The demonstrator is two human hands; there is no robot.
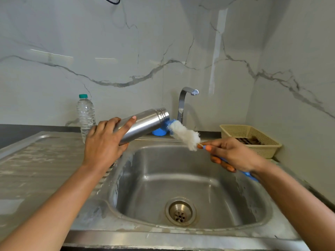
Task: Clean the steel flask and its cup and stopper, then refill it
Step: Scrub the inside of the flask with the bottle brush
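Note:
My left hand (104, 144) grips the steel flask (145, 123) by its lower body, tilted so its open threaded mouth points up and to the right over the sink's back edge. My right hand (233, 153) holds a bottle brush (184, 134) by its blue handle; the white bristle head, blue at its tip, sits just outside the flask's mouth. A blue object (159, 131), partly hidden behind the flask and brush, stands on the back ledge. No cup is identifiable in view.
The steel sink (181, 180) has a drain (180, 211) at its bottom and a ribbed drainboard (41, 160) on the left. A tap (184, 102) rises behind, no water running. A plastic water bottle (86, 115) stands back left; a beige basket (253, 138) sits back right.

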